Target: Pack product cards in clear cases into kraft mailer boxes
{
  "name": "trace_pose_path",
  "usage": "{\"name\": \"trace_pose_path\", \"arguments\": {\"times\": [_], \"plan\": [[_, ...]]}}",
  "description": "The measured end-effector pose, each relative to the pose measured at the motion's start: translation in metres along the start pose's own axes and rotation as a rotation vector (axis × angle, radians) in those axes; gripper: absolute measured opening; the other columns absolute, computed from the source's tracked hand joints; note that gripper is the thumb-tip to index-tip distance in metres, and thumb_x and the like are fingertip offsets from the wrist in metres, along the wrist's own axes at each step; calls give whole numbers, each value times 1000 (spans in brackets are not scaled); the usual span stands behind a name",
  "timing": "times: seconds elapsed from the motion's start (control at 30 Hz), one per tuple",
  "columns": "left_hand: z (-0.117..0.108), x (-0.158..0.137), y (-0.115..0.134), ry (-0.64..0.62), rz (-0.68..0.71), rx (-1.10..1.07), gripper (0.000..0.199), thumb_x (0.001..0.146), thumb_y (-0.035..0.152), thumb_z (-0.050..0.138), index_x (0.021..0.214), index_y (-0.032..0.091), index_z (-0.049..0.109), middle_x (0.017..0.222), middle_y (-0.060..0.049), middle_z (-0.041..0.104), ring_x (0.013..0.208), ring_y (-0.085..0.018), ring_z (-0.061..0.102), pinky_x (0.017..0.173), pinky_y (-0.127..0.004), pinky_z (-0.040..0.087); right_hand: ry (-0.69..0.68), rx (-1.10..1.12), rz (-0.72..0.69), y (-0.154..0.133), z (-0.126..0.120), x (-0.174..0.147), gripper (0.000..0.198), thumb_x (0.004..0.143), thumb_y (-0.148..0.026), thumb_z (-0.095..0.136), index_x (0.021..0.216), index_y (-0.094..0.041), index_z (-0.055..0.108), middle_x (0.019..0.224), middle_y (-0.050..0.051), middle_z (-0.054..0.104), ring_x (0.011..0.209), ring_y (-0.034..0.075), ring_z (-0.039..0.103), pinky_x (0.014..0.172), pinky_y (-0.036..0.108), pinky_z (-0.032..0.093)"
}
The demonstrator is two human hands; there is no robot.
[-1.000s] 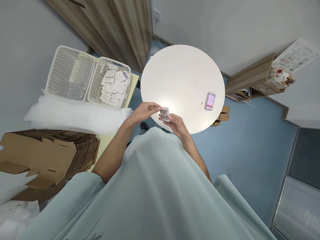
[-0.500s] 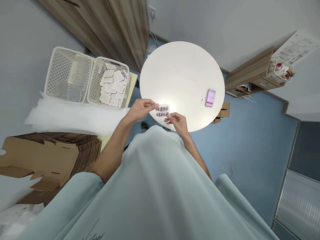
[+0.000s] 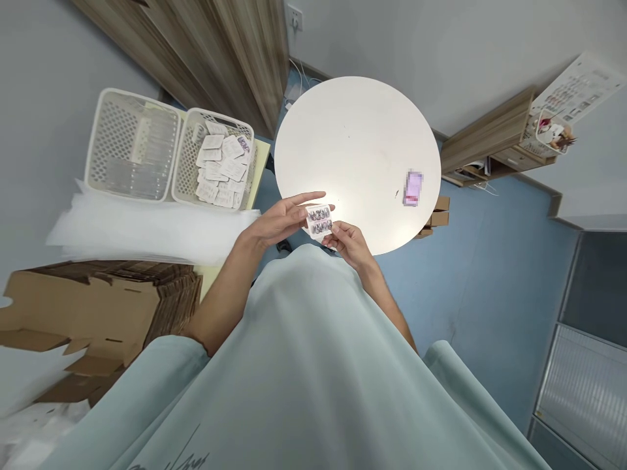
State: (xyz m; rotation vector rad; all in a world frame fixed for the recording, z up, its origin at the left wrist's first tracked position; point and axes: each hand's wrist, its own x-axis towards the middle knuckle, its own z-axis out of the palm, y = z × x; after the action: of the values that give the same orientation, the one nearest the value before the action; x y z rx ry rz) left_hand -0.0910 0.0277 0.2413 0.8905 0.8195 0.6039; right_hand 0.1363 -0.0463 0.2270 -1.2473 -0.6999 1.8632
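A small white card of press-on nails (image 3: pixel 320 221), dark and shiny in two rows, is held up over the near edge of the round white table (image 3: pixel 362 137). At its left edge, my left hand (image 3: pixel 280 219) has the thumb on the front and some fingers behind, while the index finger stretches out above the card. My right hand (image 3: pixel 351 244) pinches the card's lower right corner between thumb and fingers.
To the left, a white basket (image 3: pixel 180 156) holds many white cards, beside another basket (image 3: pixel 93 147) with clear plastic pieces. White foam sheets (image 3: pixel 151 228) and flattened cardboard boxes (image 3: pixel 73 300) lie nearer. A blurred purple item (image 3: pixel 413 188) rests on the table's right side.
The card has been tilted up and shifted slightly toward me. My left hand has gone from a fingertip hold at its upper left to fingers spread along and behind it.
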Motion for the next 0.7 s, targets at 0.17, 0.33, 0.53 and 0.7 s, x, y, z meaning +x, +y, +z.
{"name": "trace_pose_path", "arguments": {"times": [0.17,0.33,0.53,0.7], "plan": [[0,-1,-4,15,1,-33,108,71,82,100,156,20,74,138,-25,82,126,-43,80,107,-54,64,-1,-7,-4,6,5,3,66,74,-84,95,88,-23,74,84,4,78,79,18,77,74,30,66],[0,-3,-11,134,6,3,102,74,77,101,155,21,73,139,-22,81,137,-41,75,119,-58,58,213,-218,-146,5,11,1,55,83,-77,90,99,-26,77,97,2,80,84,18,76,79,33,65],[3,-3,-20,264,42,95,92,80,70,99,152,19,72,148,-22,75,137,-39,73,122,-63,57,252,-515,-295,-1,28,-13,43,92,-67,88,98,-27,74,99,2,78,79,18,69,78,34,61],[9,-2,-23,316,51,166,84,80,67,97,147,22,74,147,-19,76,139,-38,72,122,-58,59,318,-824,-419,6,35,-11,38,106,-63,71,94,-27,71,100,3,78,76,18,69,78,35,61]]}}
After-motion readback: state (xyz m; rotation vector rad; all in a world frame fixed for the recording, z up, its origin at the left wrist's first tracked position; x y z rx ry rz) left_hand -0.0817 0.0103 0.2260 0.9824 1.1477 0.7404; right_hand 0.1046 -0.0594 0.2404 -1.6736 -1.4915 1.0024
